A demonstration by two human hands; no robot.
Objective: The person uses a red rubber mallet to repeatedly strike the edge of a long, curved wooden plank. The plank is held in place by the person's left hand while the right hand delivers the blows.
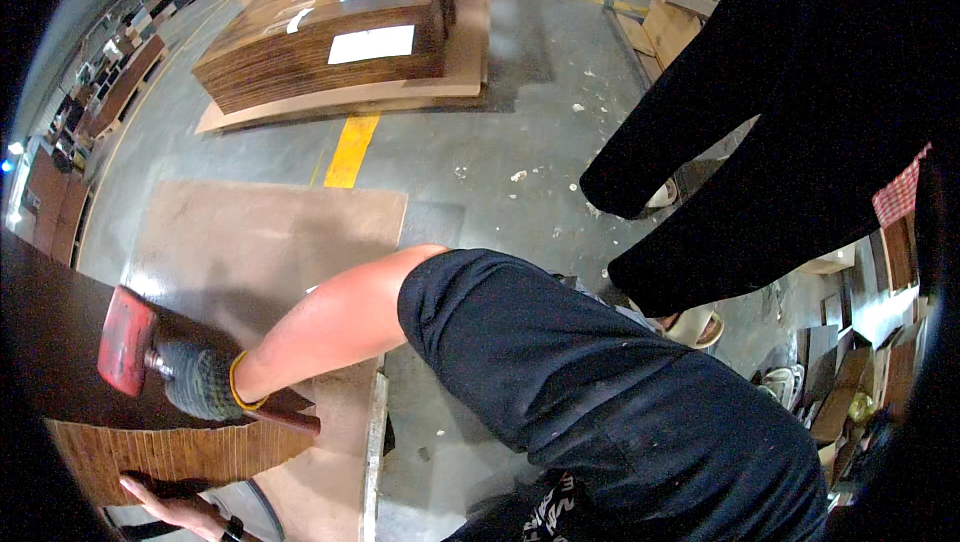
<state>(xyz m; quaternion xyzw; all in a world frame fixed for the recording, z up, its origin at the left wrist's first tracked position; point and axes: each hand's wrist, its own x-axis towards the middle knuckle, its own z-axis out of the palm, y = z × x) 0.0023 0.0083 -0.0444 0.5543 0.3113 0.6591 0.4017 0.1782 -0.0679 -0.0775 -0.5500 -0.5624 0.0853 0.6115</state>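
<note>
My right hand (pixel 205 380) wears a grey knit glove with a yellow cuff and is closed around the handle of a red-headed mallet (pixel 128 342). The mallet's head points left, and its brown-red handle end sticks out past the glove. Below it lies a dark brown panel (pixel 60 317), whose near side shows a striped wood-brown face (pixel 170 447). At the lower left my bare left hand (pixel 180 510), with a black wristband, rests by that striped face, fingers stretched out. Part of this hand is cut off by the dark rim.
A tan board (pixel 270 222) lies under the work. Beyond it stands a stack of dark wood panels (pixel 320 42) with white papers. Another person's black-trousered legs (pixel 700 142) stand close on the right. Wood pieces and clutter (pixel 850 372) sit at the far right.
</note>
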